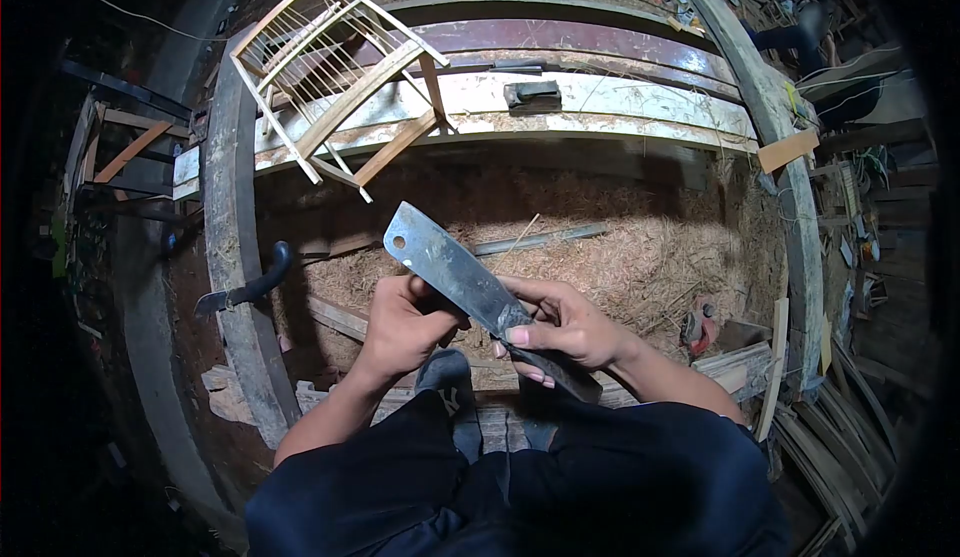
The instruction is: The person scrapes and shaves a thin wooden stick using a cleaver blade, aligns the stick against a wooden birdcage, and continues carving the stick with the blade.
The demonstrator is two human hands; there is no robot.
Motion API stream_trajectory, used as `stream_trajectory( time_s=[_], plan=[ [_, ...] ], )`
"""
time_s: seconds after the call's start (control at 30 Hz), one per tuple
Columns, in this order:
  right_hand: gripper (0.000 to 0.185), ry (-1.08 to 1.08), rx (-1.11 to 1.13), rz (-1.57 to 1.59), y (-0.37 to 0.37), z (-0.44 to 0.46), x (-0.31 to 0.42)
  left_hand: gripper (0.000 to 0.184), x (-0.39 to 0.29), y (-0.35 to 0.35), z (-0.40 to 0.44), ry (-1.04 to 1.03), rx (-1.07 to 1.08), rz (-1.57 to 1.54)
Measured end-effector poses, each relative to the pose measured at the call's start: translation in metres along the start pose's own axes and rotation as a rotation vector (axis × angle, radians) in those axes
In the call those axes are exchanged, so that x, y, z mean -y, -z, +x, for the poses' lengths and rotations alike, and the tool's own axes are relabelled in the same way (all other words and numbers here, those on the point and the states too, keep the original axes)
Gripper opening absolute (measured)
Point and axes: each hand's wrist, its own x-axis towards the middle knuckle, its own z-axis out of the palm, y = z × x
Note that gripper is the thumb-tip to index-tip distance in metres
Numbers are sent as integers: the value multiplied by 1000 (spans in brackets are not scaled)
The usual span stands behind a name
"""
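A cleaver (450, 266) with a dark, worn blade and a hole near its far corner slants across the middle of the view. My right hand (562, 329) is closed around it where blade meets handle, thumb on top. The dark handle end (575, 380) points down toward my right knee. My left hand (403, 328) is curled beside the blade's left edge, its fingertips partly behind the blade. Whatever those fingers may pinch is hidden.
A bamboo rack (345, 82) with thin rods rests on the white plank (640, 107) ahead, near a small dark block tool (533, 96). A dark-handled curved knife (255, 282) lies on the left beam (232, 192). Shavings (640, 277) cover the ground. Another person (800, 42) is at upper right.
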Motion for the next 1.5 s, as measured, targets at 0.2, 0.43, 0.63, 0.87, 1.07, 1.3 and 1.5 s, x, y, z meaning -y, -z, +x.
stream_trajectory(
  time_s=[0.2,0.43,0.63,0.87,1.07,1.3,1.5],
  plan=[
    [62,65,-81,149,4,-5,3,11,-3,1,-1,51,9,110],
    [63,51,-45,109,2,-4,0,8,-5,-3,-1,43,-19,80],
    [62,61,-10,72,5,-2,3,9,-8,-3,-3,30,-27,134],
    [60,14,-69,60,4,-5,0,12,-1,3,-4,30,-8,120],
    [63,151,-113,158,13,-7,11,12,-8,-2,-3,9,-26,146],
    [53,283,-258,150,31,-13,23,13,-7,-1,-5,77,-22,158],
    [41,579,-372,256,44,-11,42,7,-3,-3,-2,-57,-49,173]
  ],
)
